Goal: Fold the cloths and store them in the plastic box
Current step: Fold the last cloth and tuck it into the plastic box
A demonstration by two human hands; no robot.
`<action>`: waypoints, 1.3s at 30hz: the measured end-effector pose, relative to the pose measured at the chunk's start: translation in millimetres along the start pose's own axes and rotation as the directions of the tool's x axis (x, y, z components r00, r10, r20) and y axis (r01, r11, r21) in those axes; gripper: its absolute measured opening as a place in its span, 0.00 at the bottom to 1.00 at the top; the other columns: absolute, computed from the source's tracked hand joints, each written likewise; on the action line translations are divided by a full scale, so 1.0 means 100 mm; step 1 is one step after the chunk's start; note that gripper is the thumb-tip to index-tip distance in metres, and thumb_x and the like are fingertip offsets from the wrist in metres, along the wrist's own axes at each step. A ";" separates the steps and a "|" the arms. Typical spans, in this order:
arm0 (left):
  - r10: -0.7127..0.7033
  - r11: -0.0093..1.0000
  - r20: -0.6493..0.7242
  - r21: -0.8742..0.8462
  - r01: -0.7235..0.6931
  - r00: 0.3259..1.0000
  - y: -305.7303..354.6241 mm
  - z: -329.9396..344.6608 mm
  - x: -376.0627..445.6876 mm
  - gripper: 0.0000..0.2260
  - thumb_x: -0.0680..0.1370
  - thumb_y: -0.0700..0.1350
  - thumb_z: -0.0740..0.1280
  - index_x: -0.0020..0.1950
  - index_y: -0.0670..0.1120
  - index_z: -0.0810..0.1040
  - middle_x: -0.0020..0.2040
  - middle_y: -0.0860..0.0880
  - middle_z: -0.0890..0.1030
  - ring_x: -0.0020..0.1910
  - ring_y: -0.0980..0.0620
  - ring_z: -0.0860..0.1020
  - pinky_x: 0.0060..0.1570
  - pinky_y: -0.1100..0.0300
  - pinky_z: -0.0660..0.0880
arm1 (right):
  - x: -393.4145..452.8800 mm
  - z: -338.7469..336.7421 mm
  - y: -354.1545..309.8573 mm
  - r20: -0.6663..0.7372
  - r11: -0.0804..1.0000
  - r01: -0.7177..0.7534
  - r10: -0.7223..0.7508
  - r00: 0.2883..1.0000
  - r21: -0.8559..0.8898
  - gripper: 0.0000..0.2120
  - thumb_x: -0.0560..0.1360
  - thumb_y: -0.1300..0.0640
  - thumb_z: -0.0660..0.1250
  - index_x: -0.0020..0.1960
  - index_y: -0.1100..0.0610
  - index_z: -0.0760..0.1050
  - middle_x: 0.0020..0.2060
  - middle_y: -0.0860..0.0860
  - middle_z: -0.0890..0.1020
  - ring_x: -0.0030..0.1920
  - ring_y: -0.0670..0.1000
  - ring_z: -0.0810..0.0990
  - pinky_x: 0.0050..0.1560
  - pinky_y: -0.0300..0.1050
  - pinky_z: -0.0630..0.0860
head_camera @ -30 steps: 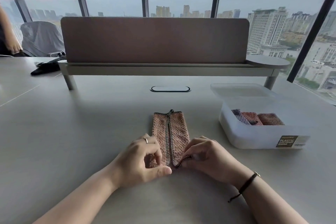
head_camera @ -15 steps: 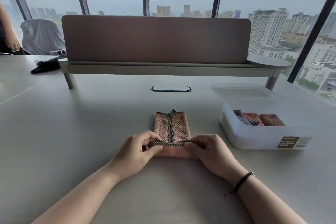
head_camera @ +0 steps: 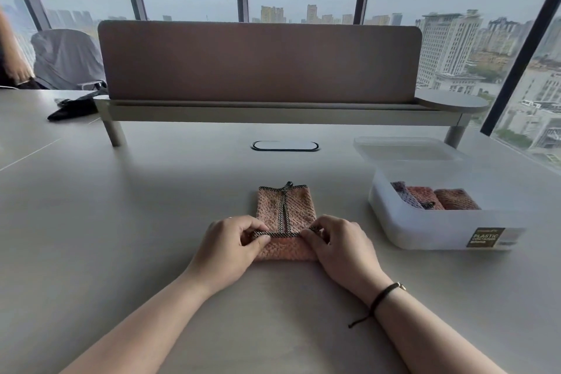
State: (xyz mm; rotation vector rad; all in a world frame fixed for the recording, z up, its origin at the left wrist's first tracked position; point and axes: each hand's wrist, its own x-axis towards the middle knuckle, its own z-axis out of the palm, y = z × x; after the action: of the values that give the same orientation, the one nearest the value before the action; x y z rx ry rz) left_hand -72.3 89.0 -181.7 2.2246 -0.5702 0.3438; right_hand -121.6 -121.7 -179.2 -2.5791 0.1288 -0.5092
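A pink knitted cloth (head_camera: 296, 206) with dark trim lies on the table in front of me, folded into a narrow strip. Its near end is turned up and over onto itself. My left hand (head_camera: 229, 244) pinches the left corner of that turned edge, and my right hand (head_camera: 340, 244) pinches the right corner. To the right stands the white plastic box (head_camera: 431, 232), open, with three folded cloths (head_camera: 434, 199) side by side inside. Its clear lid (head_camera: 403, 152) lies just behind it.
A desk divider panel on a raised shelf (head_camera: 258, 109) crosses the far side of the table. An oval cable port (head_camera: 285, 146) sits in the tabletop beyond the cloth. A black item (head_camera: 73, 109) lies far left, near a covered chair and another person's arm.
Both hands lifted the near end of the cloth and carried it away from me, folding it over the strip. The strip now looks shorter.
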 end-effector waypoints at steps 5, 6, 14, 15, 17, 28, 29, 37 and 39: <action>0.022 0.999 -0.019 0.039 -0.021 1.000 0.03 0.03 0.01 0.05 0.71 0.44 0.77 0.44 0.51 0.85 0.29 0.61 0.77 0.34 0.67 0.77 0.35 0.78 0.66 | -0.01 0.03 -0.07 -0.011 0.995 0.016 -0.017 1.000 -0.094 0.16 0.77 0.39 0.61 0.50 0.51 0.74 0.42 0.51 0.83 0.47 0.59 0.81 0.38 0.47 0.72; 0.029 0.999 -0.019 0.042 -0.028 0.999 0.04 0.04 0.01 0.04 0.71 0.43 0.77 0.44 0.50 0.85 0.29 0.62 0.76 0.34 0.68 0.76 0.35 0.78 0.66 | -0.02 0.03 -0.08 -0.009 0.993 0.020 -0.021 1.000 -0.115 0.16 0.77 0.39 0.60 0.51 0.52 0.74 0.42 0.52 0.83 0.47 0.60 0.80 0.39 0.47 0.72; 0.081 0.993 -0.018 0.088 -0.079 0.997 -0.01 0.11 0.03 0.05 0.73 0.44 0.75 0.46 0.51 0.82 0.39 0.55 0.83 0.36 0.60 0.77 0.39 0.69 0.69 | -0.05 0.07 -0.15 -0.001 0.978 0.083 -0.085 0.996 -0.192 0.13 0.80 0.42 0.55 0.47 0.52 0.64 0.39 0.55 0.82 0.43 0.63 0.80 0.36 0.50 0.71; 0.100 0.990 -0.013 0.096 -0.099 0.995 -0.02 0.12 0.03 0.05 0.73 0.43 0.75 0.46 0.51 0.82 0.41 0.55 0.83 0.38 0.58 0.79 0.40 0.69 0.70 | -0.06 0.07 -0.15 0.003 0.974 0.090 -0.092 0.996 -0.205 0.13 0.81 0.42 0.54 0.46 0.52 0.63 0.39 0.55 0.82 0.43 0.63 0.80 0.35 0.50 0.69; 0.132 0.985 0.000 0.109 -0.131 0.991 -0.02 0.14 0.03 0.06 0.73 0.42 0.74 0.47 0.50 0.81 0.42 0.56 0.82 0.42 0.56 0.80 0.44 0.66 0.72 | -0.06 0.07 -0.16 -0.006 0.973 0.090 -0.093 0.996 -0.212 0.13 0.80 0.42 0.55 0.46 0.51 0.63 0.40 0.54 0.82 0.44 0.62 0.80 0.35 0.49 0.68; 0.438 0.881 0.107 0.144 -0.450 0.893 0.10 0.06 -0.12 0.05 0.76 0.49 0.70 0.48 0.50 0.83 0.49 0.56 0.80 0.49 0.56 0.79 0.50 0.58 0.77 | -0.10 -0.03 -0.09 -0.169 0.991 0.122 -0.130 0.977 -0.055 0.11 0.75 0.45 0.66 0.54 0.48 0.71 0.49 0.47 0.75 0.44 0.54 0.80 0.37 0.48 0.75; 0.431 0.886 0.166 0.106 -0.451 0.887 0.09 0.06 -0.12 0.06 0.77 0.50 0.69 0.50 0.51 0.83 0.51 0.57 0.81 0.51 0.57 0.79 0.52 0.58 0.77 | -0.13 -0.05 -0.08 -0.182 0.974 0.205 -0.219 0.959 -0.092 0.08 0.75 0.48 0.67 0.51 0.48 0.73 0.47 0.46 0.74 0.43 0.52 0.78 0.36 0.47 0.75; 0.367 0.918 0.248 0.060 -0.392 0.897 0.06 0.07 -0.10 0.11 0.76 0.53 0.67 0.56 0.53 0.83 0.55 0.60 0.81 0.58 0.63 0.76 0.59 0.60 0.75 | -0.15 -0.08 0.02 0.105 0.918 0.386 -0.376 0.921 -0.096 0.10 0.72 0.40 0.65 0.51 0.42 0.78 0.45 0.40 0.78 0.49 0.45 0.77 0.51 0.43 0.73; 0.354 0.920 0.245 0.081 -0.383 0.903 0.06 0.06 -0.11 0.12 0.76 0.55 0.67 0.57 0.55 0.83 0.57 0.61 0.80 0.59 0.63 0.76 0.59 0.60 0.74 | -0.14 -0.09 0.03 0.113 0.924 0.373 -0.363 0.925 -0.086 0.12 0.72 0.39 0.64 0.52 0.41 0.77 0.46 0.40 0.77 0.51 0.45 0.76 0.51 0.42 0.73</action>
State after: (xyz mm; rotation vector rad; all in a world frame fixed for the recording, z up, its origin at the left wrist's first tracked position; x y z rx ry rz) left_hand -84.1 84.1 -186.3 2.2872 -1.1315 0.3273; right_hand -137.9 -125.8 -178.5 -2.7373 -0.3822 -0.5218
